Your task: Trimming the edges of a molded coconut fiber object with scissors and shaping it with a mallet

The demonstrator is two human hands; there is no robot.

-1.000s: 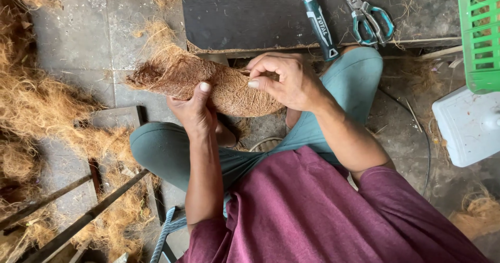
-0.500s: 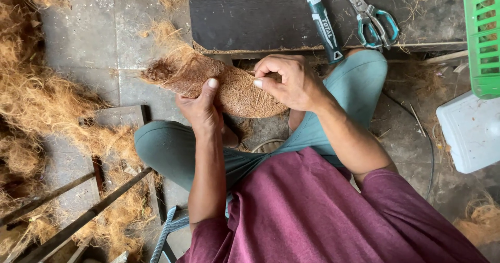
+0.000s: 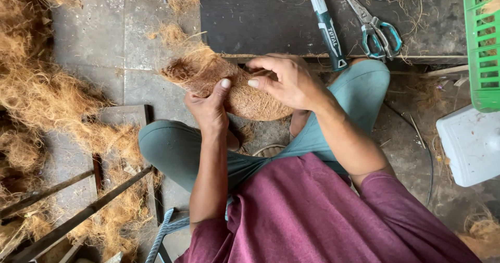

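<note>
A fibrous brown coconut husk [image 3: 234, 88] is clamped in both hands above the lap. The left hand [image 3: 208, 109] is closed under it, thumb pressed on top near the middle; the right hand [image 3: 289, 80] is closed over its 3 o'clock end, fingertips pinching at the fibre just beside the left thumb. The frayed, open end of the husk is pointed toward 10 o'clock.

At 12 o'clock a dark worktop [image 3: 250, 18] is seen, on which a teal-handled cutter [image 3: 325, 23] and a pair of scissors [image 3: 375, 26] are laid, well apart from the grip. Loose coir fibre [image 3: 47, 96] is heaped on the concrete floor [image 3: 99, 34] from 8 to 11 o'clock. A green crate [image 3: 482, 44] is placed at 2 o'clock, a white plastic container [image 3: 471, 143] at 3 o'clock.

A slip is judged likely if fibre is torn away suddenly: the husk is held by thumb pressure alone and could be dropped to the floor. The fingertips could be scraped by coarse strands.
</note>
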